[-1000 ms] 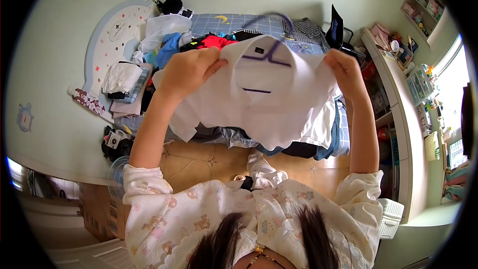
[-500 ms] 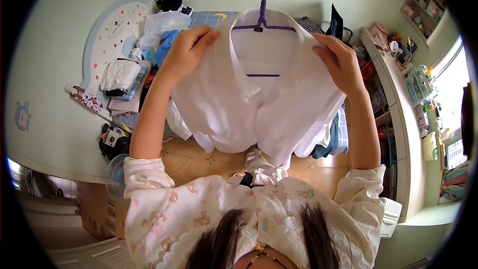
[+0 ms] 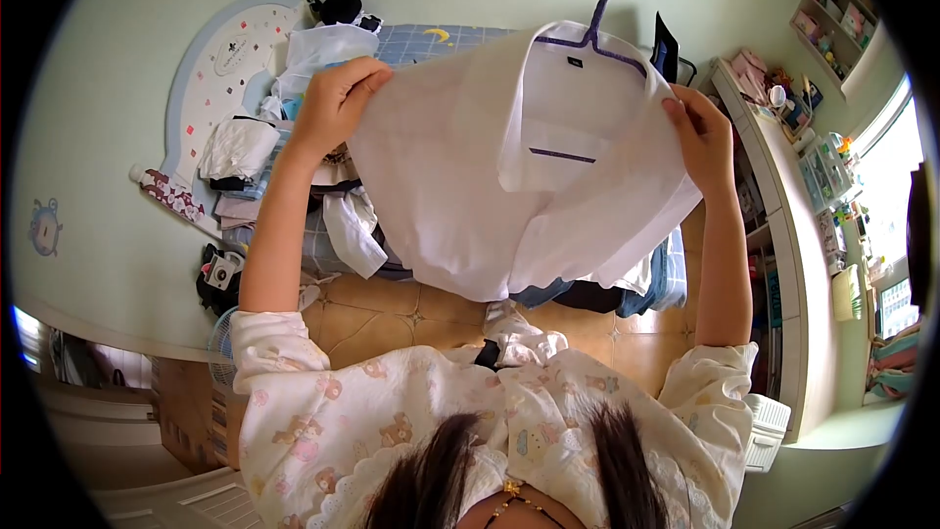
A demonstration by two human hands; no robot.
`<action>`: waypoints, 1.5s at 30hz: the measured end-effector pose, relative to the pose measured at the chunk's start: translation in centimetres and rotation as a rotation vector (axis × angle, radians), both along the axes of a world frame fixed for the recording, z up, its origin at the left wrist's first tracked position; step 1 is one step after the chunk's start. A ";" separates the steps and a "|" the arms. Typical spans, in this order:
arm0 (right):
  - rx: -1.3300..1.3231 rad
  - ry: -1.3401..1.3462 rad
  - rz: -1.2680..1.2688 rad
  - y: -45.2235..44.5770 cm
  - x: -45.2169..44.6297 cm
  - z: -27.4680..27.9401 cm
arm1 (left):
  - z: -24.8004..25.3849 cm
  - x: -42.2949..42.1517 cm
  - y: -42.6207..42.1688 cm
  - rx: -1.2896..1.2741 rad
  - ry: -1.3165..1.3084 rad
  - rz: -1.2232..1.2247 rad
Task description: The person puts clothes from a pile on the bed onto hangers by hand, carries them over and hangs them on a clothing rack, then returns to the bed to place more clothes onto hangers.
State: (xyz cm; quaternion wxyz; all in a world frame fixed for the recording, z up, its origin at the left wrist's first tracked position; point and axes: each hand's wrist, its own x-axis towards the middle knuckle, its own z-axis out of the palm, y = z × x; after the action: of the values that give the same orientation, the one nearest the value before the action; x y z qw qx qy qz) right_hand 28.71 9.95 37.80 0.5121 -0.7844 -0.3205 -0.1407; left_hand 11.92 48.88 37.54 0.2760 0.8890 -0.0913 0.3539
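Note:
A white collared shirt (image 3: 441,167) hangs in the air in front of me on a dark purple hanger (image 3: 593,37), whose hook points up and left. My left hand (image 3: 338,103) pinches the shirt's shoulder on the left side. At the right shoulder, my right hand (image 3: 697,132) grips the cloth between thumb and fingers. The shirt's neck is open, showing a small dark label and the hanger's lower bar inside. The hanger's right arm runs under the collar toward my right hand.
Behind the shirt is a bed with a blue checked cover (image 3: 411,41). Folded clothes (image 3: 238,149) are stacked by the headboard (image 3: 201,59). A black bag (image 3: 217,274) and a fan (image 3: 223,343) are at the left, a long shelf unit (image 3: 783,206) at the right.
The hanger has risen upright out of the collar and then shifted right. My left hand has moved outward to the left, spreading the shirt, which now tilts down to the right.

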 end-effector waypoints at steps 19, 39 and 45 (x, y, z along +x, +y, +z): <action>-0.029 0.047 0.251 0.3 -2.0 0.2 | 1.1 -1.3 -4.5 0.171 0.142 0.133; -0.195 -0.376 -0.130 -6.8 -6.1 -3.3 | -0.9 0.3 -8.5 0.123 0.262 -0.147; -0.290 -0.168 -0.368 -16.7 -9.0 -7.9 | -10.3 3.5 -10.8 0.143 0.257 -0.491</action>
State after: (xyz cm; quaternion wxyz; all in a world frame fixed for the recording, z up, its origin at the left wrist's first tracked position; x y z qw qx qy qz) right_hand 19.70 -6.73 29.87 0.3315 -0.8803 -0.2305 -0.2490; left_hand 15.44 38.05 27.26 0.2994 0.8949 -0.2929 0.1536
